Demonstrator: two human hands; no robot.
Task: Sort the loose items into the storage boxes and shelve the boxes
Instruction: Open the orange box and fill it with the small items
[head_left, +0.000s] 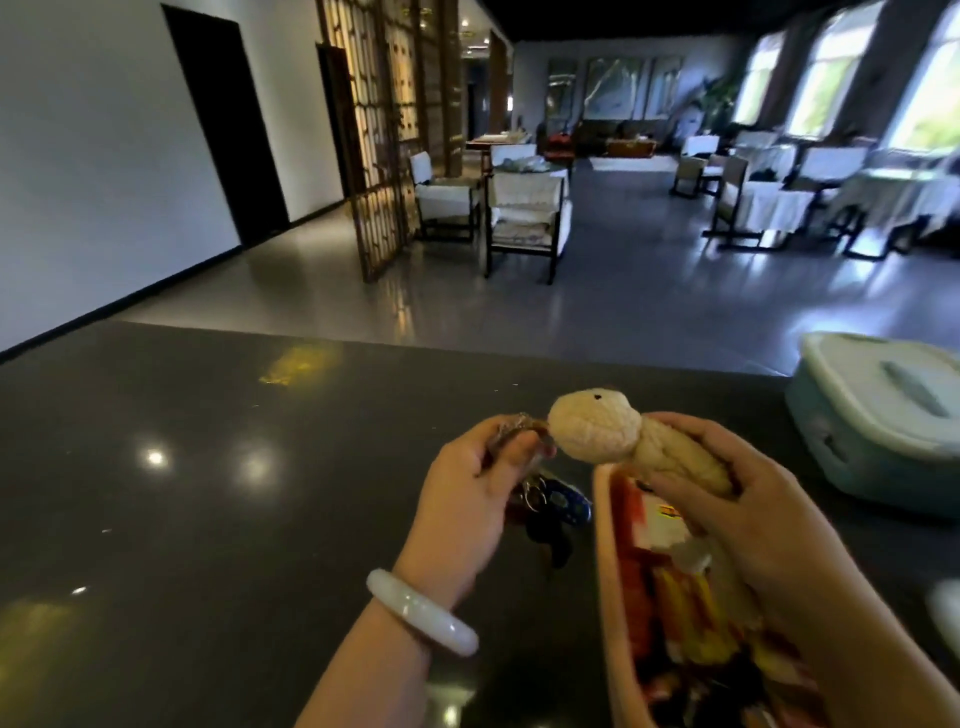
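A cream knitted plush toy (597, 428) with a round head and a black eye is held above the dark counter (208, 493). My right hand (769, 514) grips its body over an open peach storage box (610, 597) that holds several colourful packets. My left hand (467, 499), with a white bangle on the wrist, pinches a small metallic ring or clasp (156, 423) at the toy's head. Under that hand lie keys with a blue fob (558, 506). A closed teal storage box (878, 431) with a pale lid stands at the right.
The counter's far edge runs across the middle of the view, with grey floor beyond it. White chairs (524, 213) and tables stand farther back, and a wooden lattice screen (384, 130) is at the left. A pale blurred object (945, 608) shows at the right edge.
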